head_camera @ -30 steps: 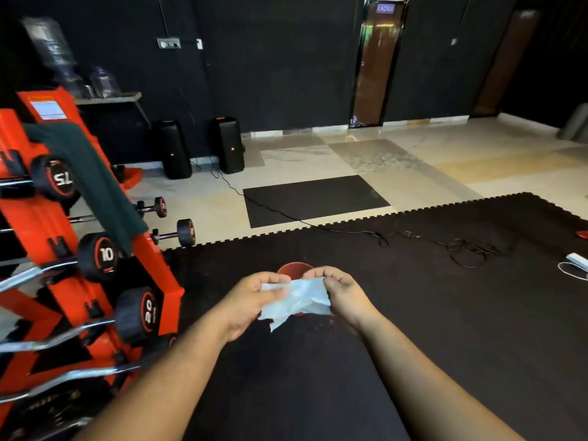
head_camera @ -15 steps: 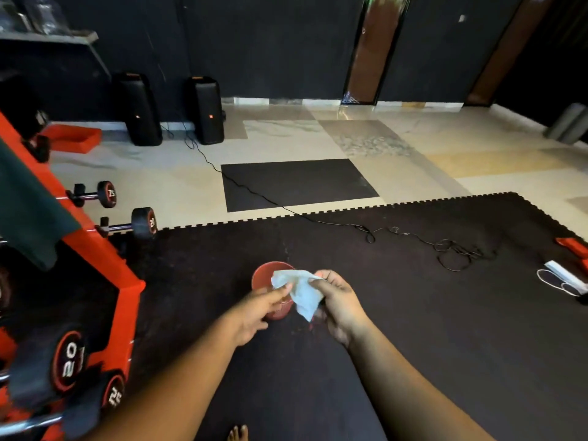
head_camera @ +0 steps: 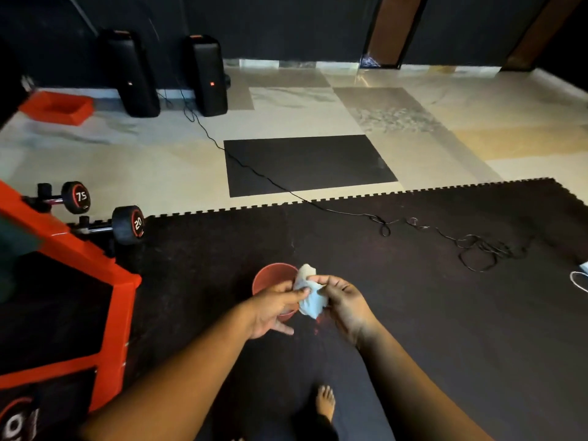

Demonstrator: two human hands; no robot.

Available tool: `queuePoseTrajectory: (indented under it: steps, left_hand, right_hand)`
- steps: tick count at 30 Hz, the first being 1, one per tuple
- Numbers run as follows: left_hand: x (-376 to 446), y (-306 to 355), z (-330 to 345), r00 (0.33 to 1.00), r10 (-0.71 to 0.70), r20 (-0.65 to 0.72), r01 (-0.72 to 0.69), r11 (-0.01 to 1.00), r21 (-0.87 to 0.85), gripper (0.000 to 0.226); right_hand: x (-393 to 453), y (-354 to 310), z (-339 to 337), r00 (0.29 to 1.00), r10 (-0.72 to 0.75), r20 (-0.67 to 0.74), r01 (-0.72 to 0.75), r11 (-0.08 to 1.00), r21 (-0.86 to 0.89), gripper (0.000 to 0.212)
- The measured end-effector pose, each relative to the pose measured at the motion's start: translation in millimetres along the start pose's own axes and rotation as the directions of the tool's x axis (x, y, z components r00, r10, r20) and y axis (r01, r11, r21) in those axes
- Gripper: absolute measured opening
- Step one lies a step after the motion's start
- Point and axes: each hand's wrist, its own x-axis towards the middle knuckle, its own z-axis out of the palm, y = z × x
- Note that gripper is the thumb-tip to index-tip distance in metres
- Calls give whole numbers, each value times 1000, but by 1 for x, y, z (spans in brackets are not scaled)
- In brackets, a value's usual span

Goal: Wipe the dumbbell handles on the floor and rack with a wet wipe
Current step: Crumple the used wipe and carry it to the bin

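Holding a crumpled pale-blue wet wipe [head_camera: 308, 296] between them, the left hand [head_camera: 276, 308] and right hand [head_camera: 345, 302] meet low in the head view above the black interlocking foam floor mat [head_camera: 445, 313].

Left hand: thumb and forefinger pinch the wipe's left edge; the remaining fingers point downward, loosely extended.

Right hand: fingers curl round the wipe's right side, palm turned toward the left.

Wipe: bunched, suspended between both hands, directly in front of a round red plastic bucket [head_camera: 270, 278] standing on the mat; the left hand overlaps the bucket's near rim in the view, contact not determinable.

Dumbbells on the floor, left of frame: one black round-headed dumbbell marked 75 with a chrome handle [head_camera: 74, 197], on the pale tile; one black round-headed dumbbell marked 20 with a chrome handle [head_camera: 128, 225], at the mat's far-left edge, nearer than the first. Both well apart from the hands.

Rack: orange-red metal dumbbell rack [head_camera: 73, 253] at the left edge, partly out of frame.

Other items: two tall black speakers [head_camera: 210, 74] against the dark far wall; a thin black cable [head_camera: 318, 202] trailing from them across tile and mat; a red shallow tray [head_camera: 57, 106] on the tile at far left; one bare foot [head_camera: 325, 402] on the mat below the arms.
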Motion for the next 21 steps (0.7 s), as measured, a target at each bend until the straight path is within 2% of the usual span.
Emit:
queuePoseTrajectory:
  steps: [3, 5, 8, 10, 12, 14, 16, 19, 21]
  left_hand:
    - [52, 15, 1, 984, 37, -176, -40, 999, -13, 39]
    - [79, 27, 6, 950, 90, -299, -81, 996, 40, 31]
    - [134, 39, 9, 856, 212, -471, -62, 948, 313, 29]
    - [163, 37, 5, 838, 268, -476, 1, 871, 492, 21]
    - [199, 27, -5, 839, 261, -478, 72, 817, 572, 19]
    - [239, 6, -20, 850, 226, -475, 77, 840, 537, 24]
    - [274, -18, -34, 856, 170, -489, 63, 904, 423, 33]
    - [314, -62, -63, 836, 42, -547, 86, 974, 207, 34]
    - [349, -110, -93, 821, -19, -571, 129, 980, 153, 26]
  right_hand:
    - [47, -11, -22, 1000, -19, -6, 18, 992, -127, 18]
    - [78, -16, -36, 999, 33, -7, -34, 980, -198, 18]
    - [136, -22, -65, 972, 223, 70, -190, 928, -320, 25]
    - [169, -18, -77, 946, 306, 105, -249, 896, -368, 42]
    - [207, -3, -86, 949, 312, 39, -270, 874, -403, 40]
    - [248, 24, -96, 958, 284, -42, -274, 858, -435, 27]
    - [290, 58, -108, 956, 286, -67, -282, 829, -483, 16]
    - [339, 110, -125, 951, 289, -114, -296, 731, -615, 13]
    - [378, 158, -137, 951, 270, -154, -299, 658, -692, 16]
